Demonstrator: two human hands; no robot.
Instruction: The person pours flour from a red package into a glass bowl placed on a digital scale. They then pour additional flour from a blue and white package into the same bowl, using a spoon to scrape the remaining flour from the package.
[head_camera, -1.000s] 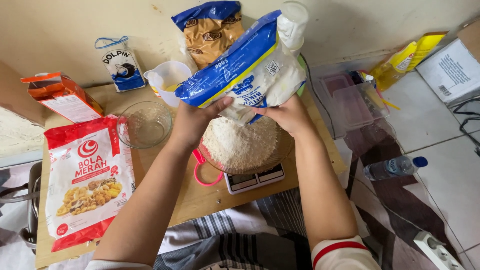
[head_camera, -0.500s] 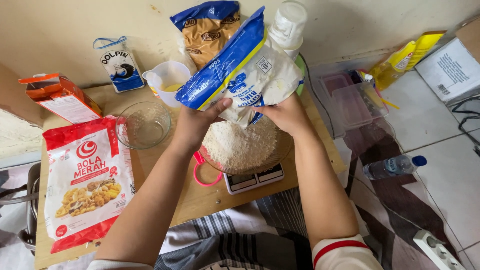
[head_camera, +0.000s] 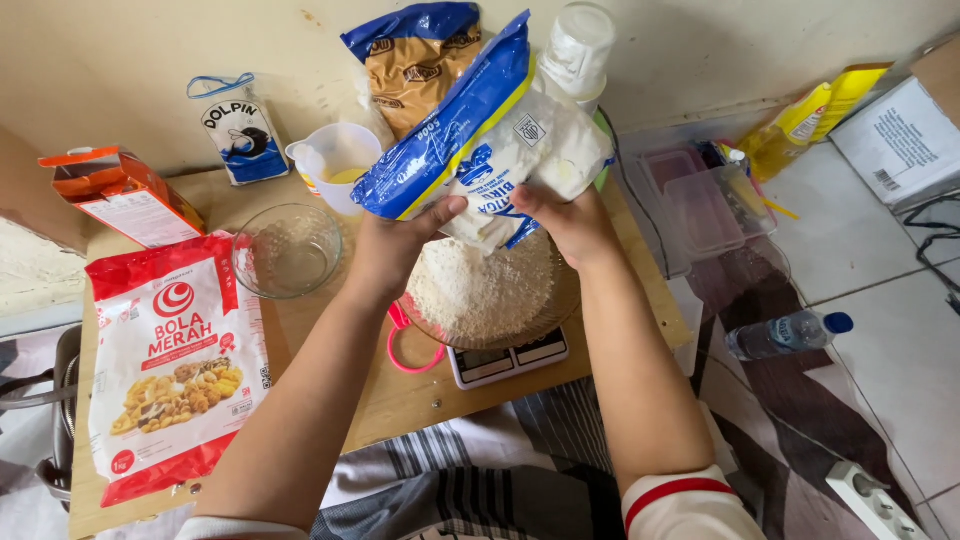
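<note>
Above the bowl of white powder, which sits on a small kitchen scale on the wooden table, both hands hold up a blue and white bag, tilted. Left hand is clamped on the bag's lower left side, right hand is closed on its right side. An empty glass bowl stands just left, near a red and white bag.

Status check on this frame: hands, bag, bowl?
Left hand and right hand both grip the blue-and-white bag, tilted over the flour bowl on the scale. Nothing blocking.
</note>
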